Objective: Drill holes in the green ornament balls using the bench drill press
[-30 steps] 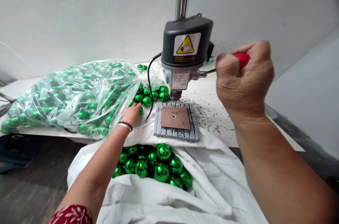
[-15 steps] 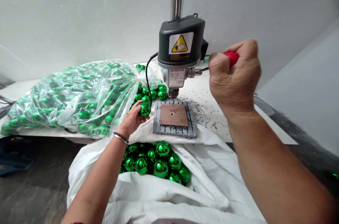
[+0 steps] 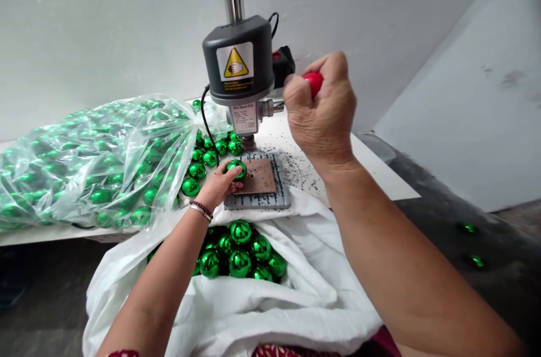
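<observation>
My left hand (image 3: 220, 183) grips a shiny green ball ornament (image 3: 236, 169) over the left part of a brown square board (image 3: 264, 177). The board lies on the grey slotted base (image 3: 279, 199) of a small bench drill (image 3: 239, 64), with dark shavings scattered on it. The drill's chuck (image 3: 248, 143) is just above and right of the ball, apart from it. My right hand (image 3: 325, 109) is closed round the red knob (image 3: 314, 84) of the drill's feed lever, to the right of the motor housing.
A clear plastic bag (image 3: 93, 165) full of green balls covers the table's left side. Loose balls (image 3: 196, 170) lie beside its mouth. More balls (image 3: 240, 263) sit in a white cloth sack (image 3: 228, 312) in front. Shavings litter the white table (image 3: 291, 148); two green balls are on the floor at right.
My left hand has brought the green ball from beside the loose balls rightward over the board. My right hand still holds the knob. The camera view has shifted to the right.
</observation>
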{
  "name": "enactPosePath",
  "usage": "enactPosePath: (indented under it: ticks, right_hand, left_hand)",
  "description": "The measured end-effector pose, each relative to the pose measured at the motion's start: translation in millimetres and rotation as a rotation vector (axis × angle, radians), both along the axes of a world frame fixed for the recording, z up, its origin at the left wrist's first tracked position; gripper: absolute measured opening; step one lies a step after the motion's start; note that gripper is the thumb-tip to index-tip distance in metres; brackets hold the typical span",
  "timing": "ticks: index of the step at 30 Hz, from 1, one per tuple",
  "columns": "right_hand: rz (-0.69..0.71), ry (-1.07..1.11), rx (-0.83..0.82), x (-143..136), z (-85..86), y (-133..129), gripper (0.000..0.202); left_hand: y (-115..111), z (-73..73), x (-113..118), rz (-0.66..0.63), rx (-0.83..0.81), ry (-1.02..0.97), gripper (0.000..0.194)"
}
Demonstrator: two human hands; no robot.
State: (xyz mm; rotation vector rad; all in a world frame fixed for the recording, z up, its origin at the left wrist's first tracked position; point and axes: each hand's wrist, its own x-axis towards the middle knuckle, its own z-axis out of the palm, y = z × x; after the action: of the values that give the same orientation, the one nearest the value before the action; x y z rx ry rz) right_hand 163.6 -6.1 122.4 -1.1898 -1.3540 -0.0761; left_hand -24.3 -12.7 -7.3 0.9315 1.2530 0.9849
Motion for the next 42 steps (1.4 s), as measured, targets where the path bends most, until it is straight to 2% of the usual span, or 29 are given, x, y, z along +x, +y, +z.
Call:
enactPosePath:
  ticks: [4,10,15,19,23,27,35,38,42]
  right_hand:
    - [0.016,-0.023,-0.001,1.5,-1.6,1.3,0.020]
    - [0.027,-0.039,0.008,2.1,-1.2,0.4,0.022]
    - [0.031,-0.035,-0.016,2.2,1.0,-3.0,0.023]
    - [0.038,-0.030,-0.024,1.5,2.8,-4.8,0.022]
    - [0.041,-0.014,-0.035,0.3,4.5,-6.1,0.019]
    - [0.037,0.008,-0.053,-0.7,6.6,-7.6,0.018]
    - [0.100,0.045,0.058,1.2,1.2,-0.4,0.021]
    - [0.141,0.045,0.070,2.1,-0.7,0.9,0.021]
    - [0.128,0.043,0.062,2.2,1.4,-0.4,0.021]
  left_hand:
    - [5.1,2.7,9.2,-0.001,-0.014,0.091,0.041]
    - [8.4,11.6,20.7,0.001,-0.080,0.188,0.056]
    - [10.9,13.2,28.1,-0.011,-0.075,0.194,0.059]
    - [9.4,9.8,30.1,0.000,0.017,0.310,0.053]
    - [5.9,3.2,27.2,0.013,0.199,0.417,0.050]
    - [6.8,-2.3,21.4,0.026,0.238,0.453,0.052]
    - [10.7,3.4,24.3,-0.094,0.337,0.748,0.065]
    - [9.4,2.6,21.5,-0.143,0.330,0.750,0.070]
    - [8.9,-0.7,16.1,-0.183,0.293,0.681,0.062]
